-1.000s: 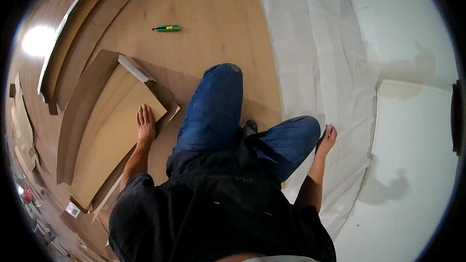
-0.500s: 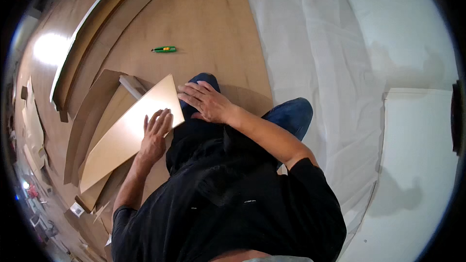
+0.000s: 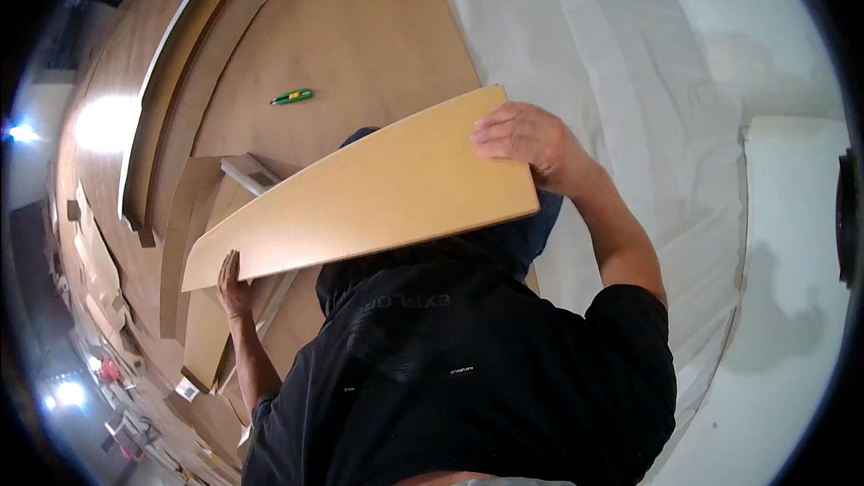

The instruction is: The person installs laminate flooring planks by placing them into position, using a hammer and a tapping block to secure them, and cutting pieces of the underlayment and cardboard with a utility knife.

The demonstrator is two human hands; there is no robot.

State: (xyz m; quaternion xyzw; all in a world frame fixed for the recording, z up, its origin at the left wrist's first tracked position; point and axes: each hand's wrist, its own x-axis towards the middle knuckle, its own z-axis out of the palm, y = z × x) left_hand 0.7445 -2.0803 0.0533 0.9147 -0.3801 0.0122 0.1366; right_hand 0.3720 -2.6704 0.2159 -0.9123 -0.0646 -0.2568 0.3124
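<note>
A long, smooth, tan board (image 3: 378, 193) lies across my lap, raised off the floor and tilted. Its wide, square end is at the right and it narrows to the left. My right hand (image 3: 531, 142) is closed over the wide end's edge, fingers on the upper face and thumb hidden beneath. At the lower edge near the narrow end, my left hand (image 3: 236, 286) grips the board, with part of its fingers behind it. The board hides most of my legs.
A green utility knife (image 3: 292, 97) lies on the brown floor beyond the board. Folded cardboard (image 3: 184, 234) and a long white-edged piece (image 3: 171, 90) lie to the left. White sheeting (image 3: 612, 126) covers the floor at right, beside a white panel (image 3: 792, 216).
The board has come up and to the right over my lap. My right hand has moved from my knee to its wide end; my left hand has slid toward the narrow end.
</note>
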